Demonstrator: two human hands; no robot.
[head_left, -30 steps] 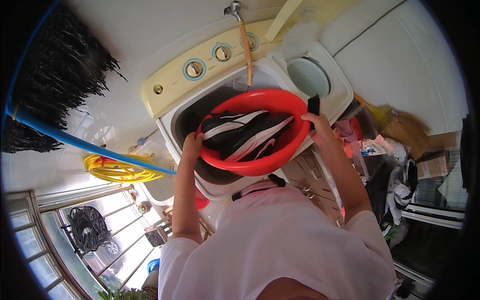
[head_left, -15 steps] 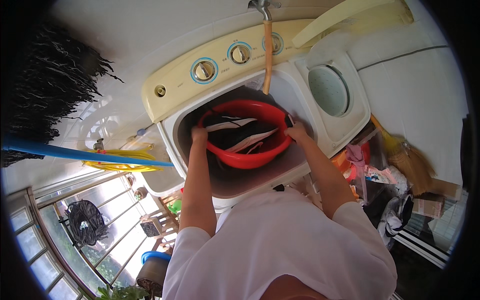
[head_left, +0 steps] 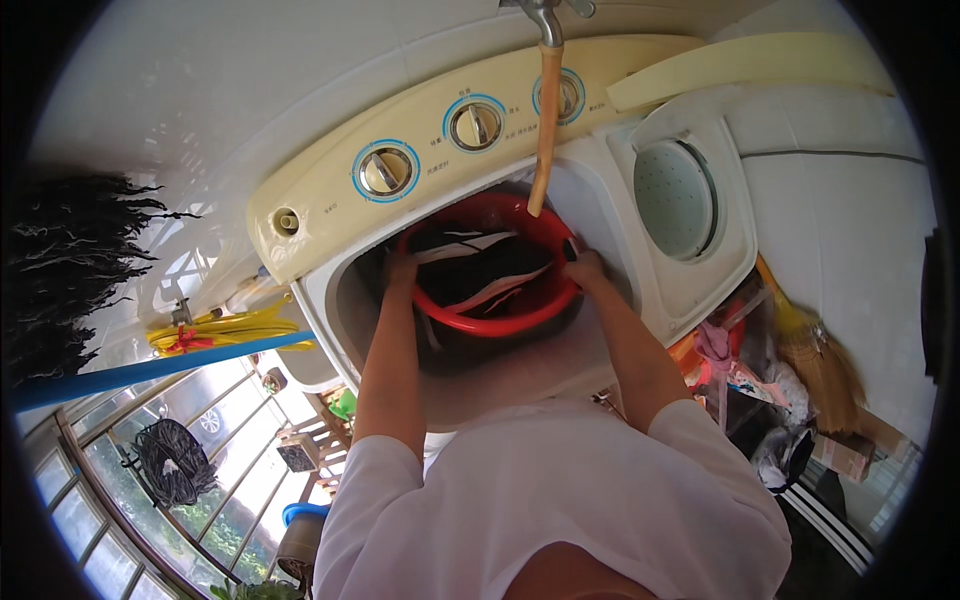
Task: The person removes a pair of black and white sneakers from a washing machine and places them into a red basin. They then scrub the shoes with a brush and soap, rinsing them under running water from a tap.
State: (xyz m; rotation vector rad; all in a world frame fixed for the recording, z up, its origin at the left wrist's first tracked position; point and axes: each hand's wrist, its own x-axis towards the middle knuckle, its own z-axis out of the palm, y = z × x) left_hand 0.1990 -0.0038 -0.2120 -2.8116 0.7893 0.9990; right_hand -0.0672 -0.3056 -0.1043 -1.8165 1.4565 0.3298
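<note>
A red plastic basin [head_left: 495, 325] holding black sneakers [head_left: 472, 270] with white and pink soles sits down inside the open wash tub [head_left: 350, 300] of a cream twin-tub washing machine [head_left: 300, 180]. My left hand [head_left: 400, 268] grips the basin's left rim, its fingertips partly in shadow. My right hand [head_left: 584, 268] is closed on the right rim, with a small black object [head_left: 571, 249], apparently a brush, at its fingers. Above the basin hangs a tan hose [head_left: 548, 130] from a metal tap [head_left: 545, 20].
The spin tub [head_left: 672, 200] is at the right. A straw broom [head_left: 815, 365], pink cloth [head_left: 712, 345] and bags stand right of the machine. Left are a black mop head [head_left: 75, 270], blue pole [head_left: 160, 368], yellow hose [head_left: 220, 332] and barred window [head_left: 230, 470] with a cable coil [head_left: 170, 460].
Both my hands have lowered the red basin with the sneakers deeper into the wash tub, away from me. The view has shifted along with this.
</note>
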